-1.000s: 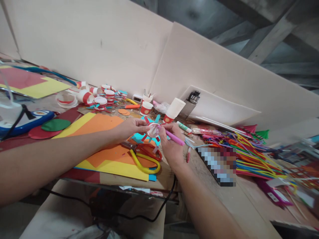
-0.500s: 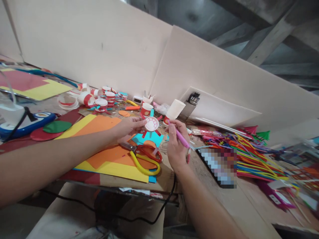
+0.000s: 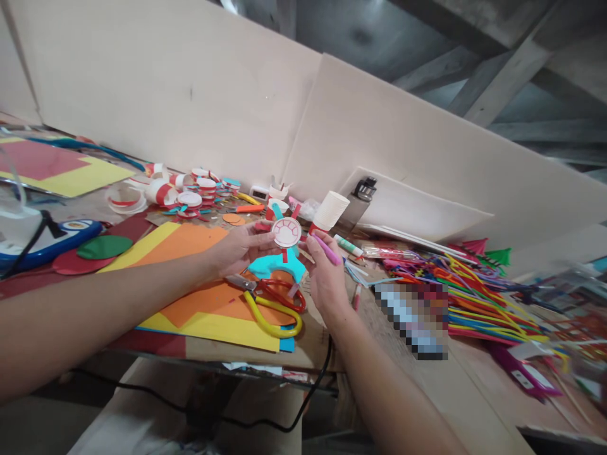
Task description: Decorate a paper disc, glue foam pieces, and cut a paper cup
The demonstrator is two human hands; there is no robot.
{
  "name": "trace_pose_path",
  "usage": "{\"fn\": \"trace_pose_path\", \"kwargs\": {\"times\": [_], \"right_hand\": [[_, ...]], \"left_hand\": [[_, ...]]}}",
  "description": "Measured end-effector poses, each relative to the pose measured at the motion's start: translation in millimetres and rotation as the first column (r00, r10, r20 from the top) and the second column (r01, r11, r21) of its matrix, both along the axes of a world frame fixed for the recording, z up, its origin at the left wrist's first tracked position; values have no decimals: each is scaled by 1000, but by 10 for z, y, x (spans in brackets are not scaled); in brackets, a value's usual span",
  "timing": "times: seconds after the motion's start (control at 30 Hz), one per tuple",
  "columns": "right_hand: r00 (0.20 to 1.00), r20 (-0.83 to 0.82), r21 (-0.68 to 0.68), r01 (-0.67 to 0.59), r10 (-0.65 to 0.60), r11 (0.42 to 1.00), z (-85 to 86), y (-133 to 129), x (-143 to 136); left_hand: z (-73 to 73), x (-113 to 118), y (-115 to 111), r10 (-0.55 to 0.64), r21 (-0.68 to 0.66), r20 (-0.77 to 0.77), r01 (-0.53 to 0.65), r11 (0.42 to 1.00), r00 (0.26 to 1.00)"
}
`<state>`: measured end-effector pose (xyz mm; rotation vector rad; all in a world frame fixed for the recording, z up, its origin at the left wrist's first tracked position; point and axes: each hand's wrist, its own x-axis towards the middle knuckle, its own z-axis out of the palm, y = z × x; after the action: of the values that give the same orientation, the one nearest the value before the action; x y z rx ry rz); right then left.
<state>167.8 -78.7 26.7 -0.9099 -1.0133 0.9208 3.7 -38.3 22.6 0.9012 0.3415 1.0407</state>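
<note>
R hand [image 3: 328, 281], gripping pen [image 3: 327, 249], nearer disc [image 3: 287, 233] L hand [image 3: 237, 249] pinches; cup [image 3: 271, 208] behind, scissors [image 3: 251, 285] nearby.

Pale wall panels [image 3: 165, 82], grey beams [image 3: 512, 69] (slanting)

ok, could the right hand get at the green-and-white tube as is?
Probably: the tube lies just beyond the right hand, nothing seen on top. The pink pen in its fingers may hamper the grip.
</note>
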Motion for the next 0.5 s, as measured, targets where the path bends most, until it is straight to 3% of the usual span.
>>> {"fn": "trace_pose_path", "kwargs": {"times": [0.13,0.3,0.5], "right_hand": [[992,-96,9,-85,85,996,3,-5,-54],[997,-38,48,-65,66,997,-50,-29,-71],[993,-112,57,-33,39,998,-21,-17,-45]], "left_hand": [[-28,-1,30,-14,33,2,14,999,1000],[-70,21,32,-23,55,-82,28,998,996],[-36,8,12,-57,102,-175,76,992,983]]}}
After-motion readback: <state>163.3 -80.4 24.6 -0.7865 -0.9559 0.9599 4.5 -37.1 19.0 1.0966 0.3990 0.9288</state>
